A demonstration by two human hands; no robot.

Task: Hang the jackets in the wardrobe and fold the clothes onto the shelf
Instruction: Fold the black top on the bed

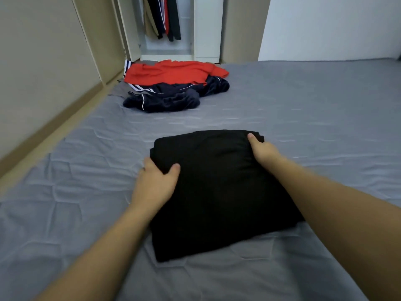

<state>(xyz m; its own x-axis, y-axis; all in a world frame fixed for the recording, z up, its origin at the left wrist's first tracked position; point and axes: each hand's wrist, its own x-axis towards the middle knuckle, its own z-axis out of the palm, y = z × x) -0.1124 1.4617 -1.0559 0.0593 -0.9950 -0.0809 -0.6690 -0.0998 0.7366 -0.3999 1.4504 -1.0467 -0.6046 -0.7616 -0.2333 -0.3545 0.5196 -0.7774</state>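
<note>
There are two hands, a left hand (155,183) and a right hand (263,148); between their fingers lies one folded black garment (217,192). Beyond the fingertips is one pile of clothes (171,85), with one red piece (173,71) on top; the number of dark pieces I cannot count. Farther still stands one open wardrobe (207,29); the hanging garments (165,16) are several, not clearly countable.

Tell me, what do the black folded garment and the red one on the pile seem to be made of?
Black folded garment: soft matte knit, probably cotton; it shows no shine. Red garment: thin, smooth fabric, possibly polyester sportswear, lying in fine creases. Neither can be told for sure.
</note>
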